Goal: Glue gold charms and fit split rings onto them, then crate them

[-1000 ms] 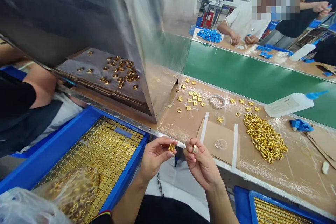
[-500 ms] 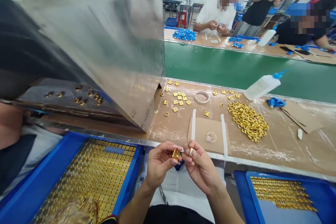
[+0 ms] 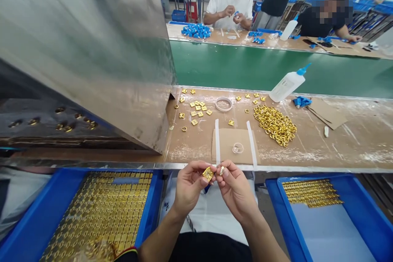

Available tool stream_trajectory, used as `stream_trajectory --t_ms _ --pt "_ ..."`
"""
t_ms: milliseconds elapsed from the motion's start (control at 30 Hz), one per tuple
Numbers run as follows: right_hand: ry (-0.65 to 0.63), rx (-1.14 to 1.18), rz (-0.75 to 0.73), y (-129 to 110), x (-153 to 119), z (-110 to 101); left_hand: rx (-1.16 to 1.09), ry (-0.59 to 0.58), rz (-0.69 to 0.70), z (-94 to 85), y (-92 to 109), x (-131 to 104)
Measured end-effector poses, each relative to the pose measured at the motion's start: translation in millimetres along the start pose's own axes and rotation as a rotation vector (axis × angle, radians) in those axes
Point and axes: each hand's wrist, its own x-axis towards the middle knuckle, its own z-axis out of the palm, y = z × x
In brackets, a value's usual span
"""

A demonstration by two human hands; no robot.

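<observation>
Close to the table's front edge, my left hand point(image 3: 188, 190) pinches a gold square piece point(image 3: 208, 174) between thumb and fingers, its recessed face turned up. Right beside it, my right hand point(image 3: 238, 192) is closed on a small whitish piece point(image 3: 221, 170), too small to identify surely. The fingertips of both hands nearly meet. Just beyond them lies a cardboard pad point(image 3: 225, 141) with white tape strips and a small clear round dish point(image 3: 238, 148). Several loose gold square pieces point(image 3: 199, 108) lie farther left, and a heap of gold rings point(image 3: 274, 126) is to the right.
A large metal hood point(image 3: 123, 49) stands at left, with rings beneath it. Blue trays of gold parts, one left point(image 3: 155, 196) and one right point(image 3: 273, 196), flank my lap. A white bottle point(image 3: 287, 86) leans beside a tape roll point(image 3: 224, 104). Co-workers sit across the green belt point(image 3: 245, 59).
The camera view has turned, shifting the table leftward and up in the picture. In my left hand the gold square piece has tilted to show its face more. Both hands keep their grip.
</observation>
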Motion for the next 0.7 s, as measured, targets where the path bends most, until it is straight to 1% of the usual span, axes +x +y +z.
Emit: stream_trajectory --t_ms 67,133,233,300,433,533,700 --pt "0.036 -0.116 -0.116 1.1 1.3 -1.2 -0.010 0.023 -0.002 -1.4 -4.4 1.0" --pt "0.062 -0.293 -0.238 1.1 0.5 -0.6 -0.003 0.056 -0.008 -3.4 -9.2 1.1" --pt "0.046 -0.534 -0.373 0.3 -3.7 2.8 0.016 0.109 -0.004 -6.3 -14.1 -0.9" --pt "0.035 -0.635 -0.436 1.2 -6.1 4.5 0.038 0.129 0.011 -7.6 -14.7 -3.1" --pt "0.013 -0.766 -0.467 5.8 -6.5 3.1 0.097 0.155 0.032 -8.3 -11.9 -6.5" --pt "-0.022 -0.811 -0.472 7.5 -5.1 0.9 0.083 0.167 0.065 -7.3 -10.4 -7.1" --pt "-0.036 -0.879 -0.519 3.6 -4.2 -0.4 0.118 0.166 0.103 -5.7 -10.9 -7.2"
